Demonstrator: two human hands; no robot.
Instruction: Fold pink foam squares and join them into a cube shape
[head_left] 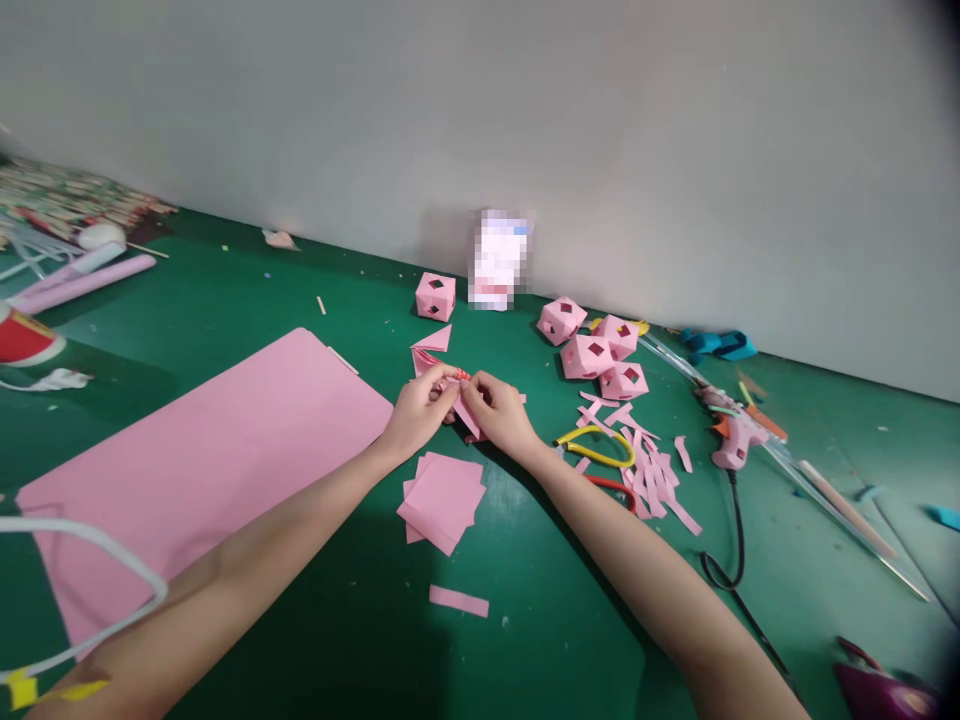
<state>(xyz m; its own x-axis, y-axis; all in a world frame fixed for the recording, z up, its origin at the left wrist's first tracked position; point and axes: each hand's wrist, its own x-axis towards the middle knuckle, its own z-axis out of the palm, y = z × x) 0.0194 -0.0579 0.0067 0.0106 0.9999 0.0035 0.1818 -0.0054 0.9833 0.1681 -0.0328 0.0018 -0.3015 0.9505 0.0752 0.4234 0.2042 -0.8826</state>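
Observation:
My left hand and my right hand meet over the green table, both closed on a folded piece of pink paper. A small red patterned bit shows at the fingertips; I cannot make out what it is. Just beyond my left hand lies a folded pink paper piece with pointed corners. Nearer to me is a small stack of pink paper squares. A pink paper strip lies below them. Right of my right hand are scissors with yellow and red handles, partly hidden by my forearm.
A large pink sheet lies left, partly under my left forearm. Pink paper boxes with cut-out holes stand at the back right, one box centre back. Paper scraps, a glue gun with a cord, and a blurred screen are around.

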